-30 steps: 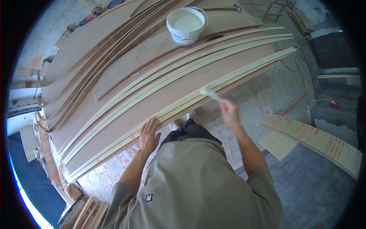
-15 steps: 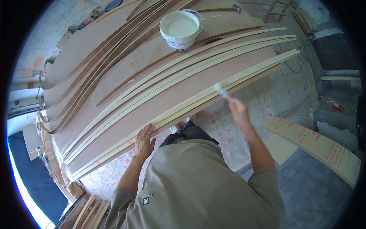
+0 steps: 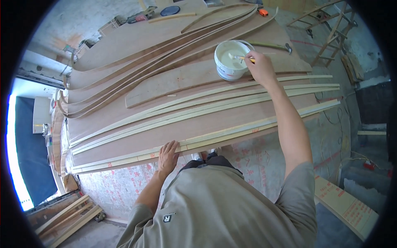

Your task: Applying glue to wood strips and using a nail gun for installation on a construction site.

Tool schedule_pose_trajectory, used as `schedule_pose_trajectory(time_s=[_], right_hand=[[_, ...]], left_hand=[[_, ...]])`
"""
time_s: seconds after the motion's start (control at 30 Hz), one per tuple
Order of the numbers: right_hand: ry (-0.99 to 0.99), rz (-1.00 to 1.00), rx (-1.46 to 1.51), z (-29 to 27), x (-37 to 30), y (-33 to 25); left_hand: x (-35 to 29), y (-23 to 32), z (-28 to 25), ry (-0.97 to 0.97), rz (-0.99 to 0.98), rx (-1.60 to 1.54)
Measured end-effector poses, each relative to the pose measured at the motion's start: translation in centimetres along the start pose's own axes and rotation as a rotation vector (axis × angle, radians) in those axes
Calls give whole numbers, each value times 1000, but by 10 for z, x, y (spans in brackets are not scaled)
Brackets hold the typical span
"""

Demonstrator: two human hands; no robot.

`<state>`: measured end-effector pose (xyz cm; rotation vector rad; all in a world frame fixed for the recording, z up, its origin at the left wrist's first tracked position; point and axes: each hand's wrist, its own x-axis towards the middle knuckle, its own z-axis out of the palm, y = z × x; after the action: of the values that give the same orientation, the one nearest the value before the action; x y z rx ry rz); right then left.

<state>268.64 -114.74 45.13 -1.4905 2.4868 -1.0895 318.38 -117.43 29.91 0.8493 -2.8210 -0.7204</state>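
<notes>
In my right hand (image 3: 261, 69) is a paintbrush (image 3: 243, 58), gripped by its handle, with its bristle end inside a white bucket (image 3: 230, 74). Whitish liquid fills much of the bucket, which stands on a wide wooden board. My left hand (image 3: 168, 157) lies with extended fingers on the nearest wooden strips (image 3: 215, 138), close to the table's front edge. A pale coating runs along the top of these strips. Further back lie several more long pale strips (image 3: 190, 108), side by side.
Several curved wooden strips (image 3: 165, 68) stand on edge across the back left. Behind the bucket lies a hammer (image 3: 288, 48), and an orange tape measure (image 3: 263, 12) is at the far edge. A printed board (image 3: 345, 206) leans low on the right; a wooden ladder (image 3: 335, 37) stands far right.
My right hand has moved from above the nearest strips up and away to the bucket, bringing the brush into it. The view has shifted; my left hand stays on the strips.
</notes>
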Motion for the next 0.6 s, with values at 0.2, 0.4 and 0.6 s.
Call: schedule_pose_trajectory(time_s=[0.2, 0.4, 0.6], right_hand=[[-181, 54, -219, 32, 32, 0], [-174, 168, 31, 11, 36, 35], [0, 625, 1127, 7, -11, 105]], left_hand=[[-33, -23, -6, 61, -238, 70], [-44, -21, -6, 96, -327, 114], [-32, -23, -8, 137, -349, 122]])
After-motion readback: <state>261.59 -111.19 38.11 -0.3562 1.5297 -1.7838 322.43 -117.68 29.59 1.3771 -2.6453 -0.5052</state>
